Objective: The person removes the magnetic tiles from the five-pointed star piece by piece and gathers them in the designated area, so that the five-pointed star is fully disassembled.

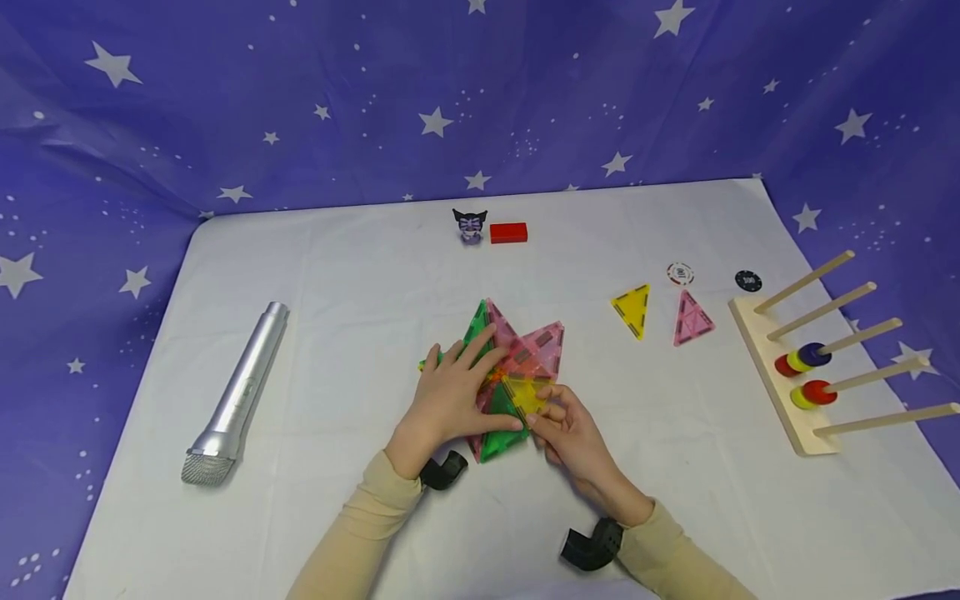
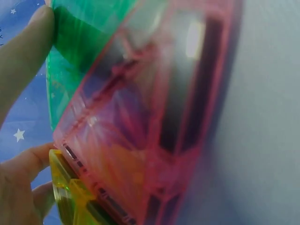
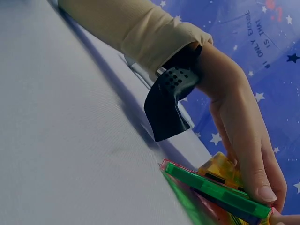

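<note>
Yellow triangle [image 1: 527, 392], tip toward right hand [image 1: 573, 429]

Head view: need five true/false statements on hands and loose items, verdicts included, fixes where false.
1. The left hand lies on the tile cluster. True.
2. The silver microphone lies to the right of the tile cluster. False: the silver microphone lies to its left.
3. The right hand holds a yellow tile. True.
4. Every peg carries rings. False: on the peg stand, only two pegs do.
5. The red block is beside the small figurine. True.
</note>
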Demonstrator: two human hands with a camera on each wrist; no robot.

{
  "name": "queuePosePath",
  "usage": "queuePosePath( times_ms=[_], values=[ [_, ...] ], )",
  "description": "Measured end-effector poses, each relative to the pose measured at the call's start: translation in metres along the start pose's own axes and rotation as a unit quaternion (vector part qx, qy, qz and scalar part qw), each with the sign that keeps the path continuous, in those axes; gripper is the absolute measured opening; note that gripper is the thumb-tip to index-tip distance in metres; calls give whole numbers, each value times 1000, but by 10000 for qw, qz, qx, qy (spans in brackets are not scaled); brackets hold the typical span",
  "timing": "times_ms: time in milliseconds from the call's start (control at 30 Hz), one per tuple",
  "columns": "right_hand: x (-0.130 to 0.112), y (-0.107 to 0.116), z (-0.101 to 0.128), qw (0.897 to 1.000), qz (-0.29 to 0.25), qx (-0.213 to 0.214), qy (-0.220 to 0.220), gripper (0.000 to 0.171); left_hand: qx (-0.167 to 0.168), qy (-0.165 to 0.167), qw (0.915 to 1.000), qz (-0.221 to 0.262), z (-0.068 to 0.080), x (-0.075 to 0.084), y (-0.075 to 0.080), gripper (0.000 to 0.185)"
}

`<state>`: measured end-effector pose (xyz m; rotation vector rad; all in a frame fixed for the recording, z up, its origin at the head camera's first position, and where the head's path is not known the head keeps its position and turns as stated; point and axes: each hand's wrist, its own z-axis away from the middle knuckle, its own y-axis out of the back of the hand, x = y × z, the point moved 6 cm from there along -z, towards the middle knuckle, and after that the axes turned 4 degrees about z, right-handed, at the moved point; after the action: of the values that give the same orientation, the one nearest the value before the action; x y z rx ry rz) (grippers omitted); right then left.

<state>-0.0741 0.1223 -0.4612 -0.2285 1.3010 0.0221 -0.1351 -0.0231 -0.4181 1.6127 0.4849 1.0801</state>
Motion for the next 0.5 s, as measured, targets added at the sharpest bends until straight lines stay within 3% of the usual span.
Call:
queuePosePath(
  times_ms=[300,500],
  values=[
    [-2,0,-1,9994,-233,-238,40,26,8,31,10000,67,0,0,1,96],
    [-4,2,1,9997,-26,-238,22,26,-47,21,9999,130,-1,-1,1,95]
  ],
)
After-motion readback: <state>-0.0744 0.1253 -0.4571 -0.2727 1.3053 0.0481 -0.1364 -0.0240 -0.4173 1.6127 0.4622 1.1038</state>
